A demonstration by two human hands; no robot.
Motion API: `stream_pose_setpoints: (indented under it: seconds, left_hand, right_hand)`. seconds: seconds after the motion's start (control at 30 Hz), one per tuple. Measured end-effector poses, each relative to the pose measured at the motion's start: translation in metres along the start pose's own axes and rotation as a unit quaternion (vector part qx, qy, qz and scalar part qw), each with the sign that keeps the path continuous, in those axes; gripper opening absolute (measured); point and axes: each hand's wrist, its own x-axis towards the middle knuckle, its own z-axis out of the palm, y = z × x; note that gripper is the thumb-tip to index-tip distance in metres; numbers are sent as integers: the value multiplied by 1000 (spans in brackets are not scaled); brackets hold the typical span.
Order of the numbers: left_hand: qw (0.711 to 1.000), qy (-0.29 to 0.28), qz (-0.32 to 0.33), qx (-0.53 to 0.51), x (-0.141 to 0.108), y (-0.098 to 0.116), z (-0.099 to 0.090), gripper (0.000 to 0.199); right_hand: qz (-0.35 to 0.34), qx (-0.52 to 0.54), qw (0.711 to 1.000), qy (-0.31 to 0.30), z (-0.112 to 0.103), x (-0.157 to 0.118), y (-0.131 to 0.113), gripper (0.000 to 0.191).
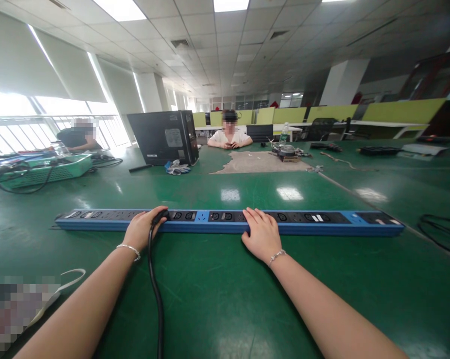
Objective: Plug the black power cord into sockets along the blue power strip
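Note:
A long blue power strip (217, 228) with black socket panels lies crosswise on the green table. My left hand (142, 229) is closed around a black plug (160, 216) at the strip's left-middle part. Its thick black cable (155, 289) runs down toward me off the table's near side. Whether the plug is fully seated in a socket is hidden by my fingers. My right hand (261, 234) lies over the strip right of the middle, fingers stretched across its top and thumb at its near side, covering some sockets.
On the green table (210, 299) stand a black computer case (161, 137), gloves (177, 167) and a green basket (53, 169) of cables at left. Black cable (440, 229) lies at the right edge. One person (229, 134) sits across the table, another (79, 137) at far left.

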Motion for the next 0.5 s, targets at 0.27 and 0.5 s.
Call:
stream_pose_setpoints:
  seconds: [0.27,0.5]
  left_hand:
    - [999,-19,-27,-7,0,-1,2,43]
    - [997,-57,-54,23,1,3,-5,45]
  right_hand:
    - [1,-6,1000,-3,-1,0,-1,54]
    - [5,-4,1000,-2,0,0,-2,54]
